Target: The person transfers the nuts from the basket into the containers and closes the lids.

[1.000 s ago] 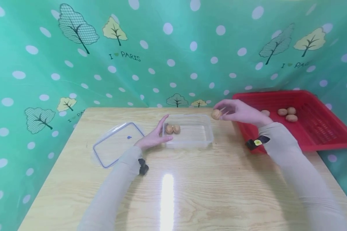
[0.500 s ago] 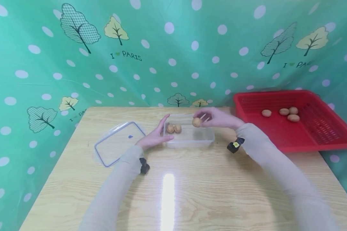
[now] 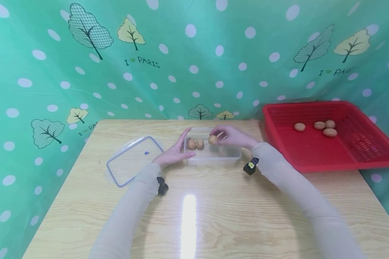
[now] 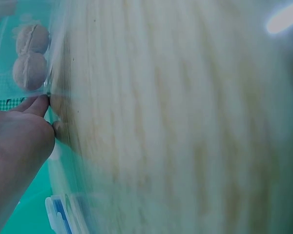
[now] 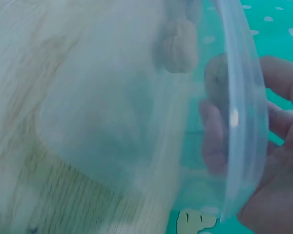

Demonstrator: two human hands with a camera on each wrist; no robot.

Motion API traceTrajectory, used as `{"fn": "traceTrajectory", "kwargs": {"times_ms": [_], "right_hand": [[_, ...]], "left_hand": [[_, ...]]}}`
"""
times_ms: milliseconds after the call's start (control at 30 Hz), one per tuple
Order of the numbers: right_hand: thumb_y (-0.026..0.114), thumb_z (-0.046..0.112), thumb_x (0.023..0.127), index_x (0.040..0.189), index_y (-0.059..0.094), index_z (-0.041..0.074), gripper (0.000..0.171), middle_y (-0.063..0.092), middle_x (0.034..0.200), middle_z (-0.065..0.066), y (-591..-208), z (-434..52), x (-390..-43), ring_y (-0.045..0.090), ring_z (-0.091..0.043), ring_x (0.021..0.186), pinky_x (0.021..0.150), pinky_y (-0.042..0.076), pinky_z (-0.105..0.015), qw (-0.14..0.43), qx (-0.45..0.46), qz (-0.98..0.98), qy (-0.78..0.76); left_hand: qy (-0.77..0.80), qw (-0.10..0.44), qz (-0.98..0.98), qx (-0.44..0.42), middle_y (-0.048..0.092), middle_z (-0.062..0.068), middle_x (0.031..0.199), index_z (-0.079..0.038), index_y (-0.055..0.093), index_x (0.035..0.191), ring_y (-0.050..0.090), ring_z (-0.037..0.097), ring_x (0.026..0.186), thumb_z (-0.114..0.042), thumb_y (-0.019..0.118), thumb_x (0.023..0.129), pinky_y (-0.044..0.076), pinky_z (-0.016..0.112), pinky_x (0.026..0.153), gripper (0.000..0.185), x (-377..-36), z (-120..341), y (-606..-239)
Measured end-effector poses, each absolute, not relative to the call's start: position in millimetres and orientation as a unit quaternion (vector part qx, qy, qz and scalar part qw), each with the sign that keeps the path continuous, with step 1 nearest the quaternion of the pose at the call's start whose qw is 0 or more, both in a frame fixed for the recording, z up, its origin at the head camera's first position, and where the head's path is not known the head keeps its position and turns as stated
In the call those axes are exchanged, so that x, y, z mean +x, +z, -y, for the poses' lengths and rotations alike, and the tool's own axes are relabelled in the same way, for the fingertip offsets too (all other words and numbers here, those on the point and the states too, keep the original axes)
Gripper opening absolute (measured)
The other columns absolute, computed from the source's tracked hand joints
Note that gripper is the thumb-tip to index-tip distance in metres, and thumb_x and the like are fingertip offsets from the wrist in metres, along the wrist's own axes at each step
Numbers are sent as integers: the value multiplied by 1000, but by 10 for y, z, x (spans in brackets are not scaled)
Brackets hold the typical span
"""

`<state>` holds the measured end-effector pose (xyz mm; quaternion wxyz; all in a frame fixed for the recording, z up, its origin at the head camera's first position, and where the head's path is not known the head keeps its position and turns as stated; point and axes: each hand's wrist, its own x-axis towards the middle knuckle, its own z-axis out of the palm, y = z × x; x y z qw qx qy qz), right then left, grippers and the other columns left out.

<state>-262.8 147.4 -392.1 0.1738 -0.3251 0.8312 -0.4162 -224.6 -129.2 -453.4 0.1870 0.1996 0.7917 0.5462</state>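
A clear plastic box [image 3: 214, 158] stands mid-table with two walnuts [image 3: 195, 144] at its left end. My right hand [image 3: 228, 136] reaches over the box and pinches a third walnut [image 3: 212, 139] just right of those two. My left hand [image 3: 175, 153] rests with straight fingers against the box's left wall. In the left wrist view the left hand's fingertips [image 4: 39, 103] touch the box wall with the two walnuts [image 4: 30, 57] behind it. In the right wrist view the fingers [image 5: 278, 83] and a walnut [image 5: 219, 78] show blurred through the box rim [image 5: 244, 97].
The box's lid [image 3: 133, 160], blue-edged, lies flat to the left of the box. A red basket [image 3: 363, 158] at the table's right edge holds several walnuts [image 3: 324, 127]. A green dotted curtain hangs behind the wooden table [image 3: 214, 216].
My right hand has carried the walnut leftward from beside the red basket to over the box, close to the two walnuts inside. The left hand has stayed at the box's left wall.
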Motion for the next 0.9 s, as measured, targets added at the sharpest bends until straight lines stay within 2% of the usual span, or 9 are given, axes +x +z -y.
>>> {"fn": "traceTrajectory", "kwargs": {"times_ms": [200, 367, 533, 767, 900], "right_hand": [[70, 6, 87, 123, 61, 3, 37, 62, 119, -10, -4012, -1340, -2642, 60, -25, 105, 94, 48, -38, 179, -291, -861, -376], [68, 1, 86, 123, 62, 1, 38, 63, 118, -12, -4115, -1281, -2654, 62, -26, 100, 90, 50, -38, 175, -285, -874, -352], [67, 2, 87, 122, 61, -3, 36, 63, 119, -17, -4170, -1247, -2649, 60, -29, 104, 92, 49, -40, 146, -301, -885, -324], [68, 1, 87, 129, 57, -3, 43, 58, 128, -19, -4139, -1267, -2612, 61, -29, 107, 93, 50, -39, 168, -286, -882, -334], [68, 1, 85, 127, 57, -4, 43, 57, 128, -20, -4085, -1304, -2587, 62, -30, 105, 90, 52, -39, 167, -280, -882, -341]], "left_hand": [[549, 186, -791, 194, -10, 1, 161, -51, -2, 150, 0, 32, 145, -27, 69, 89, 7, 61, 111, 97, -2249, 1301, -4535], [550, 187, -790, 196, -11, 0, 160, -50, -3, 150, -2, 33, 144, -25, 69, 89, 6, 62, 111, 97, -2244, 1283, -4536], [552, 185, -788, 197, -11, 2, 160, -48, -3, 151, -4, 35, 144, -25, 69, 89, 5, 64, 110, 98, -2228, 1278, -4518], [556, 194, -782, 204, -11, 5, 160, -44, -5, 152, -1, 35, 144, -22, 67, 90, 6, 64, 110, 98, -2230, 1277, -4517], [559, 201, -779, 199, -15, 4, 159, -39, -7, 153, -6, 35, 144, -20, 67, 91, 3, 63, 110, 99, -2231, 1278, -4497]]}}
